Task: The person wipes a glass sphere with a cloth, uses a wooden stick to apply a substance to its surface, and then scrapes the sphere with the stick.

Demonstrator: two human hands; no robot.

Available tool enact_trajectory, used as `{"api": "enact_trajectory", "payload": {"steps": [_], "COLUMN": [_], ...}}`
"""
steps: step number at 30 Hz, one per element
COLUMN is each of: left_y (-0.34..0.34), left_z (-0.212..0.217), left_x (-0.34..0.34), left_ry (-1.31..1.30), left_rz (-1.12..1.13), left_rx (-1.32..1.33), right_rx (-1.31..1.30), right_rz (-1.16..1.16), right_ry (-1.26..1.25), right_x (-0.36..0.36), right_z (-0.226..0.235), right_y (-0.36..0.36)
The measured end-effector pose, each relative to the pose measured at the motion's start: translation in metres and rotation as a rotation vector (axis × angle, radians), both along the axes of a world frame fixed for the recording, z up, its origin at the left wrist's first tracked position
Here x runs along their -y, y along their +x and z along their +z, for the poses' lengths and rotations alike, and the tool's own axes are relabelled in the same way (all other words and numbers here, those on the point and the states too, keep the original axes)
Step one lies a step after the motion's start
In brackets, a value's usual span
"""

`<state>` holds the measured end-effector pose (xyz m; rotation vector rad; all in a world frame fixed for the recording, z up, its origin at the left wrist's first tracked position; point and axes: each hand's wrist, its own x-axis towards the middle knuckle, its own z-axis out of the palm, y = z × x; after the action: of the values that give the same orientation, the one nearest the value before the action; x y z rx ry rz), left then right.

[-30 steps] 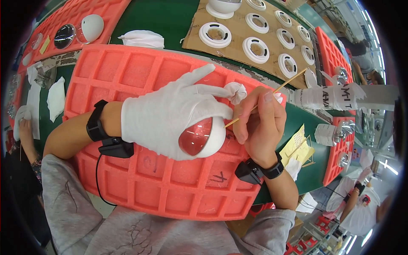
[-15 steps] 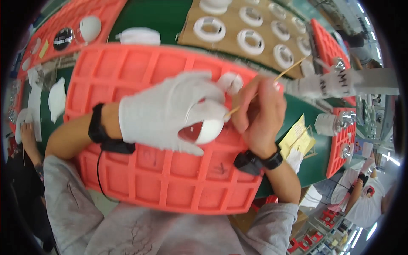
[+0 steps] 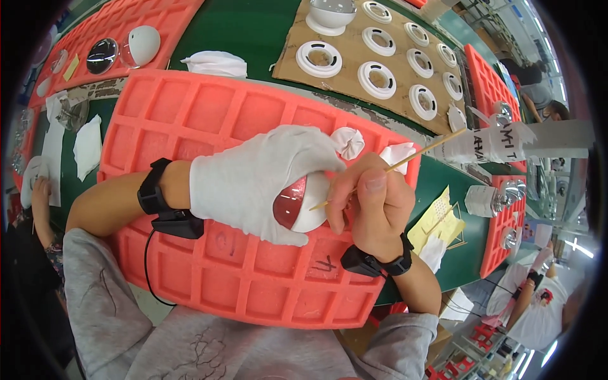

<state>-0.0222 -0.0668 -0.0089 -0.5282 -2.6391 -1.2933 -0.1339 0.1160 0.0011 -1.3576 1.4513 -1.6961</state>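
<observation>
My left hand (image 3: 256,183), in a white glove, curls its fingers and thumb round a ball-shaped shell (image 3: 315,201). One half of the shell is white. The other half looks see-through and glossy, with red showing through it. In my bare right hand (image 3: 375,206) a thin wooden stick (image 3: 430,147) is pinched between thumb and fingers. Its lower tip lies at the shell's white half, close to the seam; whether it touches, I cannot tell. Both hands are above a red foam tray (image 3: 237,278) with square pockets.
A crumpled white cloth piece (image 3: 348,143) lies on the tray's far side. Beyond, cardboard (image 3: 345,82) carries several white rings (image 3: 318,59). Yellow paper (image 3: 437,221) with sticks is at right, near a wrapped post (image 3: 478,145). Another person's hand (image 3: 41,190) shows at far left.
The shell has turned in my left hand, so more of its seam shows. The stick's tip has moved down and left across it. My right hand has shifted slightly lower and left.
</observation>
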Motion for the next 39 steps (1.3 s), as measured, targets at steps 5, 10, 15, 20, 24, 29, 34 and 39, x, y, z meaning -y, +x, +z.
{"api": "enact_trajectory", "payload": {"steps": [5, 10, 15, 20, 24, 29, 34, 39], "left_y": [-0.002, 0.004, 0.002, -0.002, -0.003, -0.002, -0.004, -0.003], "left_z": [-0.001, -0.005, -0.004, -0.012, -0.012, -0.012, -0.014, -0.014], "left_x": [-0.002, -0.004, -0.001, 0.0, 0.002, 0.003, 0.0, 0.0], "left_ry": [0.013, 0.031, 0.028, 0.07, 0.098, 0.091, 0.099, 0.057], "left_rz": [0.024, 0.053, 0.005, 0.001, -0.017, -0.016, -0.04, -0.041], "left_rx": [0.064, 0.063, 0.099, 0.084, 0.126, 0.146, 0.173, 0.168], "right_rx": [-0.091, -0.354, -0.435, -0.361, -0.728, -0.411, -0.175, -0.212], "right_rz": [0.021, -0.025, -0.025, 0.013, 0.053, 0.045, -0.061, -0.092], "right_ry": [-0.018, -0.055, 0.001, -0.023, -0.086, -0.048, 0.047, 0.061], "right_x": [-0.002, 0.001, 0.006, 0.007, 0.019, 0.012, 0.009, 0.011], "right_z": [0.003, 0.007, 0.011, 0.001, 0.007, 0.001, 0.003, 0.006], "right_y": [0.0, 0.007, 0.011, 0.007, 0.001, 0.009, 0.008, 0.01]}}
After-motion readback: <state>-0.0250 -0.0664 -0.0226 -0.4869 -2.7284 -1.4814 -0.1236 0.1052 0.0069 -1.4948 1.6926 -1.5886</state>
